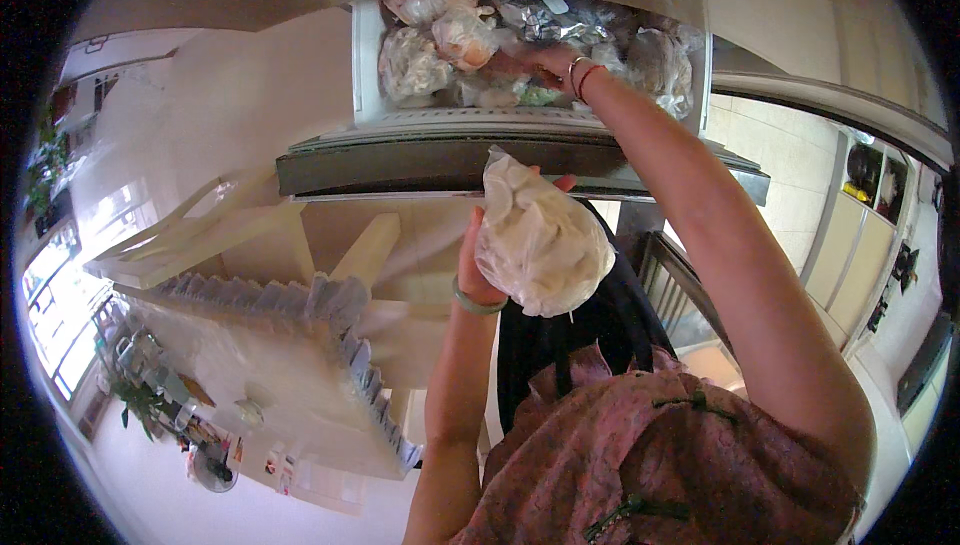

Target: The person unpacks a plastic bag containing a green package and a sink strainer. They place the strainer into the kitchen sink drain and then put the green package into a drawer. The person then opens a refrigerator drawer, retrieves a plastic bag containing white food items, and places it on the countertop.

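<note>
In my left hand [478, 280] rests a clear plastic bag [545, 240] of pale, rounded lumps that look like buns or dumplings. The fingers curl around its left side and behind it, with the fingertips showing past its upper edge. A jade-green bangle circles that wrist. My right hand [548, 63] reaches down into an open freezer drawer [368, 95], among several plastic bags. Its fingers are partly hidden and blurred there, so their grip does not show. Just left of it lies a bag with orange-pink contents [466, 37]. A whitish bag [413, 67] sits further left.
The drawer's dark front [400, 167] stands between me and the bags. Dark wrapped packages [555, 15] fill the drawer's back. At left is a table with a ruffled cloth [250, 365], holding plants and small items. A chair [200, 230] is tucked near it.
</note>
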Tool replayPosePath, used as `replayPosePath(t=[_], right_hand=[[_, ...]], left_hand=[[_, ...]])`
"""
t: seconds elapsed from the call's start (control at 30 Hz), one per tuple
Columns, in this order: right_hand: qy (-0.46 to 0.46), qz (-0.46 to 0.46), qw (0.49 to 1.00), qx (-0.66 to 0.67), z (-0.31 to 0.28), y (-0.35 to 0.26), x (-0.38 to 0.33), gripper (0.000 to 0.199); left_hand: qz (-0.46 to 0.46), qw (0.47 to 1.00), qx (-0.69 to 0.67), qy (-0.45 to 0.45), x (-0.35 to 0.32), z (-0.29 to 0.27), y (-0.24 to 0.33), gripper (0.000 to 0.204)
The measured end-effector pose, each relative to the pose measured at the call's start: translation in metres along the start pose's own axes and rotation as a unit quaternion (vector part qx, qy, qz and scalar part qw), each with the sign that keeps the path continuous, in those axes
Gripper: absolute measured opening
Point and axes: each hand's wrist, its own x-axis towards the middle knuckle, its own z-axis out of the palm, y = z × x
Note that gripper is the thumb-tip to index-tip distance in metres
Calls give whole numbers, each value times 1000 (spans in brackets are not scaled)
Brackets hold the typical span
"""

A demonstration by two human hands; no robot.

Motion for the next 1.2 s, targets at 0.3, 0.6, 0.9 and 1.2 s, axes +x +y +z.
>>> replayPosePath(t=[0.3,0.6,0.9,1.2], right_hand=[[38,-38,997,-54,6,-3,-18,37],[42,-22,997,-54,6,-9,-31,39],[-13,-9,1000,13,-4,10,-4,30],[67,-18,997,-36,8,-2,-29,48]], left_hand=[[9,1000,-9,10,4,-11,-3,78],[18,998,-48,26,5,-4,-2,78],[-9,998,-63,-14,6,-14,-3,80],[13,997,-71,-13,6,-1,-6,82]])
